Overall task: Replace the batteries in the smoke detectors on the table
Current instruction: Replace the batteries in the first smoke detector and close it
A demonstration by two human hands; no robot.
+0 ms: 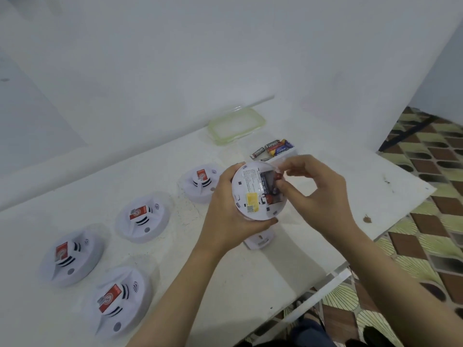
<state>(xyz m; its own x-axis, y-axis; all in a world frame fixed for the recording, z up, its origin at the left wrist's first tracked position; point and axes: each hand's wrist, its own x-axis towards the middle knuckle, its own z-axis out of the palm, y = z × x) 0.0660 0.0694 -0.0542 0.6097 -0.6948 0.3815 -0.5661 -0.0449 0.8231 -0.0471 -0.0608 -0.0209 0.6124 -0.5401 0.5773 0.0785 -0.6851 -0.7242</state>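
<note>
My left hand (pixel 220 206) holds a round white smoke detector (pixel 248 194) with its back side up, above the table. Its battery bay is open, showing dark batteries (pixel 269 186) inside, beside a yellow label. My right hand (pixel 310 186) reaches in from the right, thumb and fingertips pinched at a battery in the bay. Several more white smoke detectors with red stickers lie face up on the table at the left, among them one (pixel 200 184) near my left hand and one (pixel 120 299) at the front. Loose batteries (pixel 274 147) lie behind my hands.
A clear lid with a green rim (pixel 236 125) lies at the back of the white table (pixel 250 284). A white cover piece (pixel 259 240) rests under the held detector. The table's right edge drops to a patterned tile floor (pixel 426 246). A white wall stands behind.
</note>
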